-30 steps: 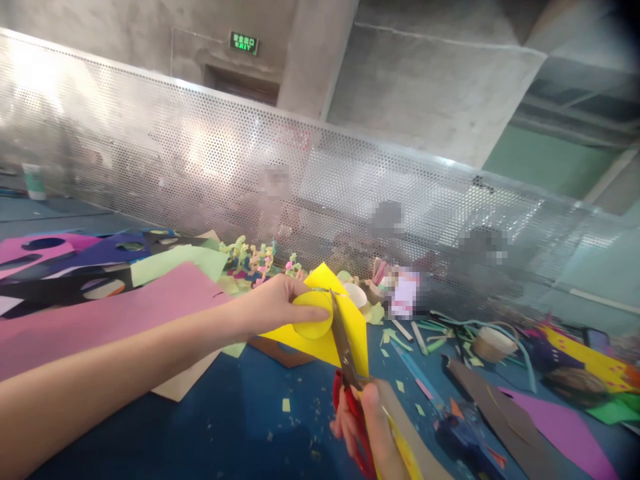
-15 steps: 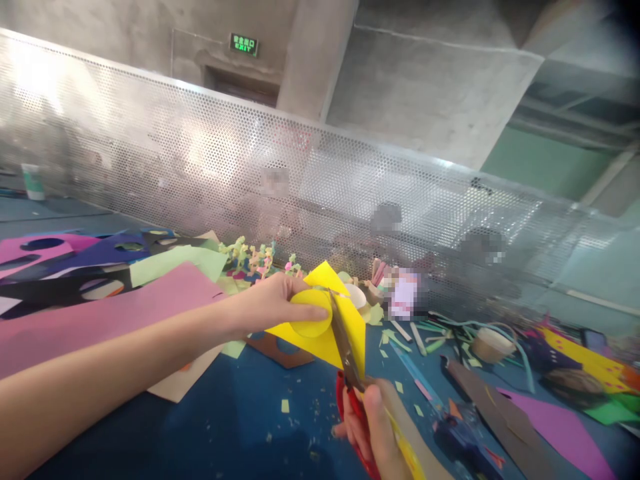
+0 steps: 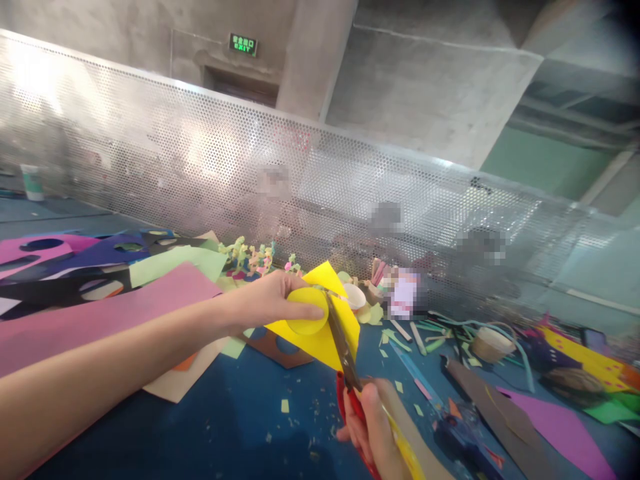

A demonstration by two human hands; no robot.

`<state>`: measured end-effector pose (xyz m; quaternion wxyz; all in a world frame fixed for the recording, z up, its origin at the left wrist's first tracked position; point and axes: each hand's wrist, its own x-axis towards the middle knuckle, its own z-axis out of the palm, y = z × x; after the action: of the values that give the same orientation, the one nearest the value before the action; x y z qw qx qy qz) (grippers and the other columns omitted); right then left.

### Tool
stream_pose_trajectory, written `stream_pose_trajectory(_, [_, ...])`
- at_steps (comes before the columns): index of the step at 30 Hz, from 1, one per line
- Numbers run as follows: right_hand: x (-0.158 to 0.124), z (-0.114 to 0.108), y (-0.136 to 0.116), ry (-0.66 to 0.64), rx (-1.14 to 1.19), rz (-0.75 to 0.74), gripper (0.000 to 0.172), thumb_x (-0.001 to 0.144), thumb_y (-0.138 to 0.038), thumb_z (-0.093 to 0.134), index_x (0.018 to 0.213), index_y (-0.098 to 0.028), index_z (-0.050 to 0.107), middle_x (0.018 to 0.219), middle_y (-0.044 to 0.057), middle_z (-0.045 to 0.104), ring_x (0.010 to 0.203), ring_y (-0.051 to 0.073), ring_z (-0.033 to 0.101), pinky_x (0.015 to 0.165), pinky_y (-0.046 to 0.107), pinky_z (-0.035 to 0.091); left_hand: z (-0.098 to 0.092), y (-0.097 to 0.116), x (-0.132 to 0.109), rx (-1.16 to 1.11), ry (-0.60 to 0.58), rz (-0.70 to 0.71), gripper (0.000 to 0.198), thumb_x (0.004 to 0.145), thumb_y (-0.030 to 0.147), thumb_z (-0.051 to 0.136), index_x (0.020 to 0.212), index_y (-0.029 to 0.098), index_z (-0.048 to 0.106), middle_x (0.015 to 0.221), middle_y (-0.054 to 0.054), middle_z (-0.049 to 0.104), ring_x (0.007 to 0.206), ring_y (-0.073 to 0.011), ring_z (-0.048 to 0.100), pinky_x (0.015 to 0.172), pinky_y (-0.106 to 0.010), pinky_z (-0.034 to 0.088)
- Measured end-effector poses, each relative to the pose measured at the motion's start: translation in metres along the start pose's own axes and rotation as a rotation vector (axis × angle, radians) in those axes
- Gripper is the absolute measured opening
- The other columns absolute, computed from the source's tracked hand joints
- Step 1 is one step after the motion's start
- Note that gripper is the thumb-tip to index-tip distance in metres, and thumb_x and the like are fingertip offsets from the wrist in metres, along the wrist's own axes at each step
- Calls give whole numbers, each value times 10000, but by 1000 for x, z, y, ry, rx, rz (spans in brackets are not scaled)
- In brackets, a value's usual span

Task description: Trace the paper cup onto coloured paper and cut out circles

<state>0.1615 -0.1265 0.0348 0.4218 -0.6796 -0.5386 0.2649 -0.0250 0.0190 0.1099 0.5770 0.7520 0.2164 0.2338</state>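
Observation:
My left hand [image 3: 270,301] pinches a sheet of yellow paper [image 3: 325,337] held above the blue table [image 3: 215,427], with a half-cut yellow disc [image 3: 306,311] under its fingers. My right hand [image 3: 373,427] grips red-handled scissors [image 3: 345,363], fingers wrapped round the handles. The blades point up and away along the edge of the disc, inside the yellow sheet.
Large pink [image 3: 100,317], purple and pale green [image 3: 175,261] paper sheets lie at the left. Small paper figures [image 3: 250,257], scraps, strips and a paper cup [image 3: 493,343] crowd the table by a perforated metal screen [image 3: 200,167]. More coloured sheets lie at the right [image 3: 560,427].
The yellow sheet and my left hand have shifted slightly left and up, and the scissors have moved with them along the disc's edge. Little else differs.

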Motion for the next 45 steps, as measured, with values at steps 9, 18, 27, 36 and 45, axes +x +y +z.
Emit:
stream_pose_trajectory(9, [4, -2, 1, -29, 74, -10, 575, 782, -764, 286, 726, -224, 476, 475, -59, 392, 620, 196, 646, 654, 285, 502, 7, 4, 1, -45, 99, -8, 284, 783, 425, 627, 877, 164, 689, 884, -44, 714, 795, -166, 648, 707, -257, 502])
stream_pose_trajectory(18, [14, -3, 8, -175, 84, -110, 636, 791, -760, 263, 607, -198, 498, 496, 19, 513, 593, 185, 619, 689, 291, 523, 7, -5, 4, 127, 131, 71, 300, 798, 430, 604, 855, 144, 675, 831, -48, 700, 723, -146, 630, 638, -232, 491])
stream_pose_trajectory(27, [18, 0, 11, -175, 116, -134, 682, 749, -805, 252, 542, -199, 488, 423, 9, 473, 501, 178, 583, 604, 292, 516, 8, -5, 2, 239, 92, 78, 288, 811, 422, 584, 893, 162, 679, 900, -45, 711, 785, -153, 639, 691, -236, 498])
stream_pose_trajectory(36, [2, 1, -11, -9, 40, -8, 659, 746, -801, 262, 619, -199, 497, 505, -4, 501, 595, 192, 652, 609, 241, 506, 6, -5, 2, 137, 46, 90, 237, 813, 387, 604, 851, 166, 683, 849, -23, 704, 726, -119, 621, 655, -209, 476])
stream_pose_trajectory(45, [3, -4, -23, -14, -62, -79, 669, 757, -800, 214, 595, -202, 467, 518, 26, 560, 542, 185, 653, 536, 231, 465, -1, -5, 5, 77, -2, 64, 207, 800, 359, 631, 802, 157, 677, 777, 11, 671, 675, -82, 580, 640, -179, 450])
